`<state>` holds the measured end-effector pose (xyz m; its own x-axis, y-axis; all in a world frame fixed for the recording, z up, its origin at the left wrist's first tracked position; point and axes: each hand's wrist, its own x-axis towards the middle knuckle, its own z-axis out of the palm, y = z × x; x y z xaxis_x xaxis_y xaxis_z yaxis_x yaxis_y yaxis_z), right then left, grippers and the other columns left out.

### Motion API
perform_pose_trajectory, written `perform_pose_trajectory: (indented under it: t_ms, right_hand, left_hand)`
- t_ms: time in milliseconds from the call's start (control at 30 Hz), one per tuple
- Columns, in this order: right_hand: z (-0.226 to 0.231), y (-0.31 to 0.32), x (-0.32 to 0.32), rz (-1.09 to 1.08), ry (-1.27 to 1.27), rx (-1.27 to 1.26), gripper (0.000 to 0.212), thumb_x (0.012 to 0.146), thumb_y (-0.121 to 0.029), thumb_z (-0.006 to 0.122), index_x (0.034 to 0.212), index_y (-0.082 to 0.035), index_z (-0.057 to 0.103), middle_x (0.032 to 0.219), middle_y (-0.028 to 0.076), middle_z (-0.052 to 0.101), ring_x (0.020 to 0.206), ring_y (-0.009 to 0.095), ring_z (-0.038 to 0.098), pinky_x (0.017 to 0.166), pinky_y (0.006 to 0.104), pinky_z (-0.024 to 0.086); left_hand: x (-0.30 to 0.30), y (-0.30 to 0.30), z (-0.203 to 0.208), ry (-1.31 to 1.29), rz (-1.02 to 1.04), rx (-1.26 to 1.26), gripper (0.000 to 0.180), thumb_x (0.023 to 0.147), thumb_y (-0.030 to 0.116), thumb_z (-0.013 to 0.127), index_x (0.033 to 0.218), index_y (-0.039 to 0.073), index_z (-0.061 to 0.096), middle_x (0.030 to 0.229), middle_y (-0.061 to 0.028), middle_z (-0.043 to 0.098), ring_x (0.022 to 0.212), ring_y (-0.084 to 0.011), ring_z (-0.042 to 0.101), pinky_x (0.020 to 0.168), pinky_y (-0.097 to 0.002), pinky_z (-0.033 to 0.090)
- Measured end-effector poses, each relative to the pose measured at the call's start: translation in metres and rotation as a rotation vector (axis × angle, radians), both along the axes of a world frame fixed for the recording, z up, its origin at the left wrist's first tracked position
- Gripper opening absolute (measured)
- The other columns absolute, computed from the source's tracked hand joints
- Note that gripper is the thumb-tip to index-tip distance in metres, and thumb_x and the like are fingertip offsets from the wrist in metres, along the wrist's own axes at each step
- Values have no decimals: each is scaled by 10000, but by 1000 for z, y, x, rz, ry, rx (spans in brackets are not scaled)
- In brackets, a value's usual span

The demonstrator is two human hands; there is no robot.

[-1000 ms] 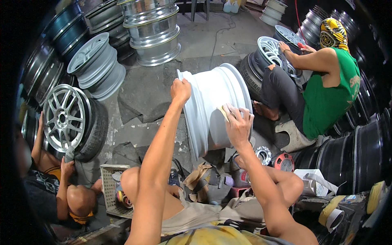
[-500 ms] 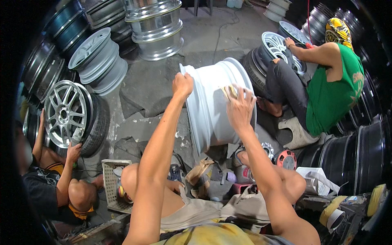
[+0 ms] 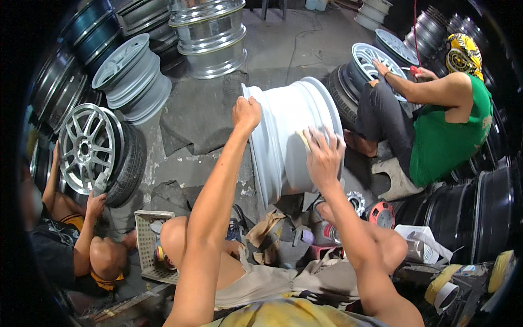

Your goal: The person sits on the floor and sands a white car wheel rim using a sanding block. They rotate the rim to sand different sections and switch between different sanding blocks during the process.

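A pale grey-white wheel rim (image 3: 280,117) lies on its side in front of me, its barrel turned up toward me. My left hand (image 3: 248,113) is closed around the rim's left edge, near its far end. On the right part of the barrel, my right hand (image 3: 325,155) presses a small yellowish sanding pad (image 3: 304,139) to the surface. Its fingers are bent over the pad and hide most of it.
At right, a person in green (image 3: 449,128) works on a silver wheel (image 3: 365,62). Another person at left handles a spoked wheel (image 3: 84,148). Stacked rims (image 3: 210,46) stand beyond. Near my knees are a plastic basket (image 3: 143,245), torn cardboard (image 3: 265,228) and a red disc (image 3: 381,216).
My right hand and the pad have shifted slightly right and down along the barrel. The left hand keeps its grip. The person in green has moved both arms over the wheel.
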<state>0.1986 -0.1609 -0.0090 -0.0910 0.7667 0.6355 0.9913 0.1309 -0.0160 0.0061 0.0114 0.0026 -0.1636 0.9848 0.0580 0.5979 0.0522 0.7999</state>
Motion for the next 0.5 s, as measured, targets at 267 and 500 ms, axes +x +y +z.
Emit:
perform_pose_trajectory:
  t_ms: [267,500]
  right_hand:
    - [-9,-10,-7,-44,54,22,426,862,-101,640,1281,-164,689,1281,-19,648,1326,255,476,1074,495,321]
    - [5,21,-9,-68,-9,37,434,838,-101,654,1267,-151,698,1313,-6,628,1314,266,484,1073,487,331]
  left_hand:
    - [0,-2,5,-6,1,-33,451,1001,307,485,1100,-105,640,1137,-344,672,1114,-485,645,977,-527,494]
    - [-1,-1,9,-8,-11,-45,456,1003,302,480,1118,-114,627,1155,-345,666,1131,-485,638,992,-521,489]
